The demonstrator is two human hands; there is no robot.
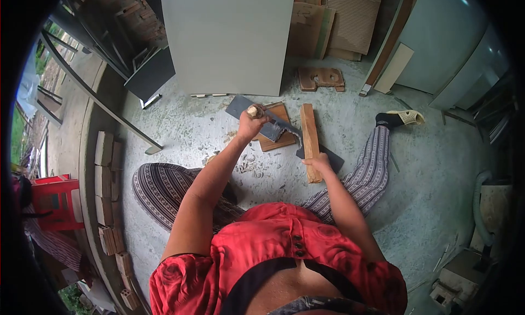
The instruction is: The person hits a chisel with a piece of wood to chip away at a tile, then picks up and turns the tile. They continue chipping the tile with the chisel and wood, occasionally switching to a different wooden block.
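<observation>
My left hand is closed around the round wooden handle of a tool; its dark, rough-looking metal part extends to the right, though I cannot tell the tool's exact kind. Fingers of my right hand grip the near end of a long squared wood block, which points away from me. Below both hands are a brown wooden board and a dark grey flat panel. Another dark grey corner shows beside my right hand.
Wood chips litter the concrete floor between my legs. A large pale panel stands ahead, with cardboard beside it. A cut-out brown piece lies farther right. Bricks line the left, near a red plastic stool.
</observation>
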